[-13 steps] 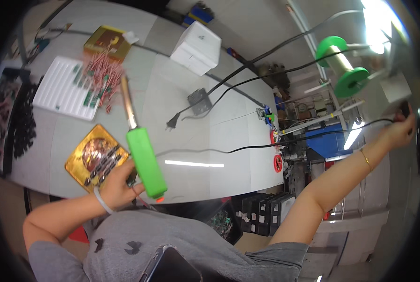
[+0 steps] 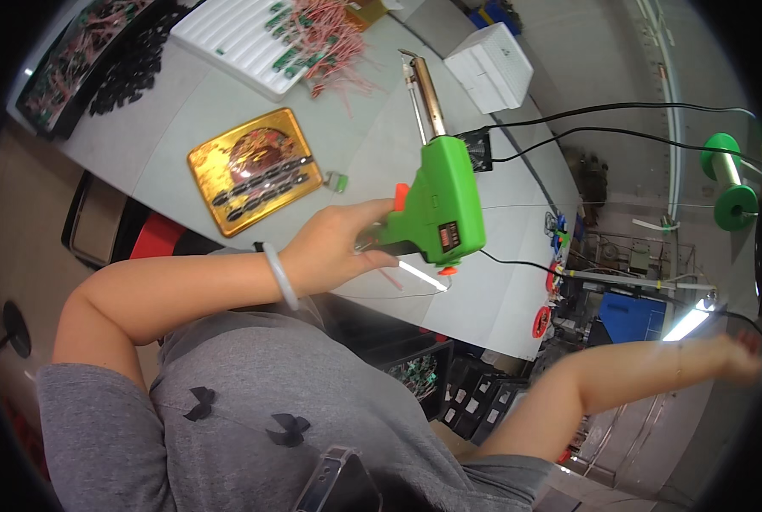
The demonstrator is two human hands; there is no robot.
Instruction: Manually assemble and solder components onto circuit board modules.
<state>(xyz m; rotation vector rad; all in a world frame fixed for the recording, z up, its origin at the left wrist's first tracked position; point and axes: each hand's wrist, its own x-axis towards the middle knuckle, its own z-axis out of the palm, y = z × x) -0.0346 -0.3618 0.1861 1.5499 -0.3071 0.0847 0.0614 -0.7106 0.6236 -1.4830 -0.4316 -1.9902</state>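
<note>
A green soldering gun [image 2: 458, 200] with an orange trigger and a long metal tip is gripped around its handle by my left hand [image 2: 334, 243], above the table. Its tip points to the far side. Below and left of it lies a square gold tin [image 2: 203, 162] with dark segmented strips [image 2: 266, 189] across it, and a small green-and-silver part [image 2: 336, 181] is beside the tin. My right arm stretches far to the right, and my right hand [image 2: 739, 360] is smeared by motion at the picture's edge. A black cable [image 2: 744, 319] passes just above that hand.
On the table, a white ribbed tray [image 2: 219, 51] holds green circuit boards with red wires [image 2: 330, 34]. Beyond stands a white box [image 2: 492, 68], with a black block [image 2: 476, 152] nearer. A green spool [image 2: 735, 207] hangs at right. Black bins [image 2: 466, 397] stand under the table edge.
The view has turned, and the table things appear shifted. My left hand has swung the soldering gun rightward, away from the gold tin. My right hand, earlier raised at a cable's end, is now lower.
</note>
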